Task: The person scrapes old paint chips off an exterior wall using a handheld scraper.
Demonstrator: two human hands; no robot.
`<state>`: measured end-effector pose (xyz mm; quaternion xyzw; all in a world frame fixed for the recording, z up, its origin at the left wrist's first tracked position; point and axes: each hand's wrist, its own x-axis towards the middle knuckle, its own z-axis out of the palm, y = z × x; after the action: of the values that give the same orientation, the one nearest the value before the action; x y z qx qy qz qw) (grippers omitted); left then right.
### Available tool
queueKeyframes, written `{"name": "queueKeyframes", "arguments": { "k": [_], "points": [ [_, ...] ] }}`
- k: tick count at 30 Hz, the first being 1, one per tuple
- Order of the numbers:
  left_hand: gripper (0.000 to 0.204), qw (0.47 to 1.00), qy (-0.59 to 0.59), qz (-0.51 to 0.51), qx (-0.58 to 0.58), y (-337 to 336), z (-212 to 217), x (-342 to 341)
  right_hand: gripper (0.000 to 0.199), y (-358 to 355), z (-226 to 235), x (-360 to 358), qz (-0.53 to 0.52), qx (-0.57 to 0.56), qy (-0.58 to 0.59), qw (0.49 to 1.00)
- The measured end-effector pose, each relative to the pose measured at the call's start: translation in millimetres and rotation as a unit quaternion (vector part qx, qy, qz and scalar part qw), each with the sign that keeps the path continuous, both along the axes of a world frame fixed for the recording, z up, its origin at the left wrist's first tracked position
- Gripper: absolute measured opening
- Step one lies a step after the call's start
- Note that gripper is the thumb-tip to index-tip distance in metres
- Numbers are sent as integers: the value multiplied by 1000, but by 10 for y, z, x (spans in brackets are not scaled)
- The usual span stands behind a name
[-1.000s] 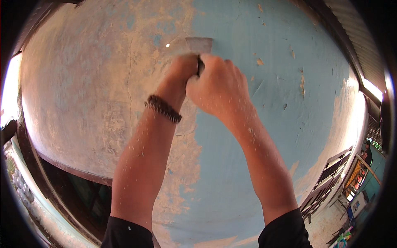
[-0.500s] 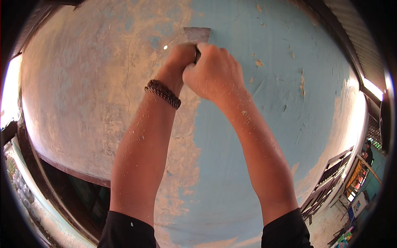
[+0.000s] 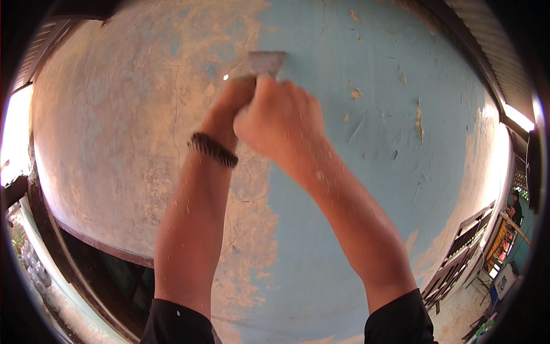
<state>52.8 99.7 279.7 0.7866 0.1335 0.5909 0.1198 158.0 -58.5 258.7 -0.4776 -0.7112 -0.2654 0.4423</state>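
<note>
A wide-bladed paint scraper (image 3: 267,62) lies with its flat metal blade against the wall, at the border between blue paint and bared plaster. My right hand (image 3: 283,114) is closed around its handle, which is mostly hidden by the fingers. Close against it on the left, my left hand (image 3: 236,97) is closed too, its fingers largely behind the right hand; it appears to grip the same handle. The wall (image 3: 366,189) has peeling blue paint on the right and scraped tan, patchy plaster on the left. Pale flakes dot both forearms.
A dark wooden frame (image 3: 106,243) runs along the wall's lower left. Slatted wooden shutters (image 3: 461,243) stand out at the lower right. Beyond them another person (image 3: 515,209) is at the far right edge. Corrugated roofing (image 3: 478,46) slopes overhead at the upper right.
Both hands and the scraper have moved down and slightly left along the wall, the blade staying near the paint's edge. My grip looks the same.
</note>
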Motion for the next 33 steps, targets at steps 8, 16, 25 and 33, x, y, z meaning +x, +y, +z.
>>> {"name": "queueKeyframes", "arguments": {
  "k": [8,16,25,33],
  "points": [
    [31,993,-90,6,-83,-268,590,177,39,28,280,108,23,27,35,999],
    [32,993,-93,0,-77,-250,100,277,38,231,12,139,-4,53,14,998],
    [33,990,-102,7,-93,-274,-436,388,43,182,-309,246,17,83,20,996],
    [24,996,34,55,57,-36,113,99,34,-70,159,160,5,19,35,999]
  ]
}}
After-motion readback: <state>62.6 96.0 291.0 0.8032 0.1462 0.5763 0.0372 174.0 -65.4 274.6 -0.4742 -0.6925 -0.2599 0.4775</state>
